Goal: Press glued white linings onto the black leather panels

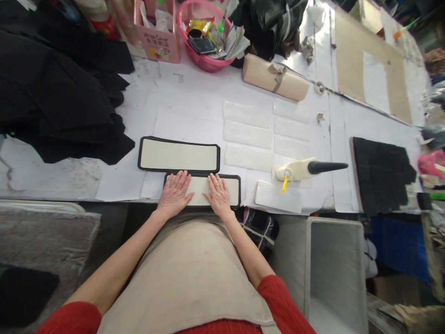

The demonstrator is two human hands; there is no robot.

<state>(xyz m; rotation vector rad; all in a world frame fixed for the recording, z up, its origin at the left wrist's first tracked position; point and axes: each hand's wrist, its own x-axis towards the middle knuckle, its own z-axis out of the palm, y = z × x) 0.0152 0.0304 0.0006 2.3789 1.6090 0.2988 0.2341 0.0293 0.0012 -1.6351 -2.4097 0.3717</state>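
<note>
Both palms lie flat on a cream panel with a black border [199, 191] at the table's near edge. My left hand [174, 194] covers its left end, fingers stretched forward. On its right part rests my right hand [219, 192], fingers spread, thumb pointing inward. Just beyond my fingertips is a stack of similar black-edged cream panels [179, 155]. Off to the right, a cream bottle with a long black handle or nozzle [295, 170] and a yellow tip lies on the table, close to a translucent whitish strip [278, 196].
Several translucent strips [247, 134] lie in rows on the white-covered table. Black sheets [59, 93] are piled at left, more black pieces [380, 174] at right. A pink basket [208, 62], a pink box [158, 39] and a tied beige roll [257, 74] stand behind. A grey bin [335, 222] is below right.
</note>
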